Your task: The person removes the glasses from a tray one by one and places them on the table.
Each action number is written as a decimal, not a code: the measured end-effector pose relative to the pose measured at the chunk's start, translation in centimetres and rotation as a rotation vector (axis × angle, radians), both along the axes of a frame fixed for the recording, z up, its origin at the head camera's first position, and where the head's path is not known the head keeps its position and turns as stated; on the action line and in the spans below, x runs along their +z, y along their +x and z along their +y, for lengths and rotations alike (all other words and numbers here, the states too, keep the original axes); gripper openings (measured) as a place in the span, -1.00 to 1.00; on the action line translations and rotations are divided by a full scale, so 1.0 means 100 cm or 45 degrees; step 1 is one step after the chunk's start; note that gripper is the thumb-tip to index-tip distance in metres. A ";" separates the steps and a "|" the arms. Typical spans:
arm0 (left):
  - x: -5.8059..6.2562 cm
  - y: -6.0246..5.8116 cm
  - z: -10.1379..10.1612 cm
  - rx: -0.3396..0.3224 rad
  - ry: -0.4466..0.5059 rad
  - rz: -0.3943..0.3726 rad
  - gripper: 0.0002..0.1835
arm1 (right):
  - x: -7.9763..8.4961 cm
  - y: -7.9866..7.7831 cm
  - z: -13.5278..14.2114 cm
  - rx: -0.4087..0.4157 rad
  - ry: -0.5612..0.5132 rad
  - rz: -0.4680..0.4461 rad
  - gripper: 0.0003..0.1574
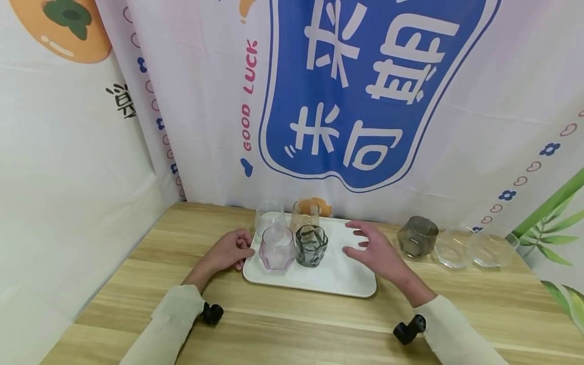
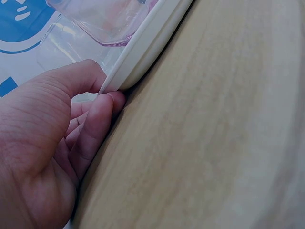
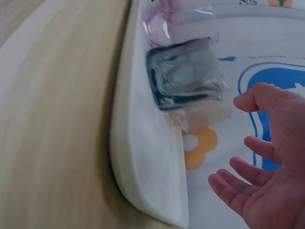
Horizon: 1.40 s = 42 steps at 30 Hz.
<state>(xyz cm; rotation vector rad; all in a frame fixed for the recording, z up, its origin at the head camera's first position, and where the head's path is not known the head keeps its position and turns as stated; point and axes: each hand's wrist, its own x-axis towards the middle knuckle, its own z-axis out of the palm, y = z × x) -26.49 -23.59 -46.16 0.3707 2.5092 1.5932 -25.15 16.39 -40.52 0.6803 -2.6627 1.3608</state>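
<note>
My left hand (image 1: 230, 249) pinches the left rim of a white tray (image 1: 342, 284); in the left wrist view its thumb and a finger are on the tray edge. On the tray stand a pink-tinted glass (image 1: 277, 251), a dark green-grey glass (image 1: 312, 248), a clear glass (image 1: 269, 215) and an amber-tinted glass (image 1: 304, 215). Over the tray's right part is my right hand (image 1: 376, 253), fingers spread and holding nothing. The right wrist view shows this hand (image 3: 271, 152) apart from the dark glass (image 3: 186, 74).
To the right of the tray, a smoky brown glass (image 1: 416, 236) and two clear glasses (image 1: 452, 248) stand in a row on the wooden table (image 1: 274, 329). A printed cloth (image 1: 210, 126) hangs behind the table. Green printed leaves (image 1: 552, 238) show at the far right.
</note>
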 end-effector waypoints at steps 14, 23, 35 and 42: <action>-0.001 0.000 0.000 0.002 -0.008 -0.019 -0.81 | -0.015 -0.007 -0.039 0.112 -0.079 -0.065 -0.04; -0.005 -0.001 -0.001 0.004 -0.003 -0.022 -0.81 | -0.017 -0.010 -0.054 0.147 -0.060 -0.049 -0.01; -0.003 -0.002 0.000 -0.004 0.001 -0.018 -0.81 | -0.016 -0.011 -0.069 0.138 -0.019 -0.027 0.04; -0.003 -0.002 -0.002 0.000 -0.009 -0.021 -0.80 | -0.017 -0.011 -0.073 0.119 0.009 -0.016 0.07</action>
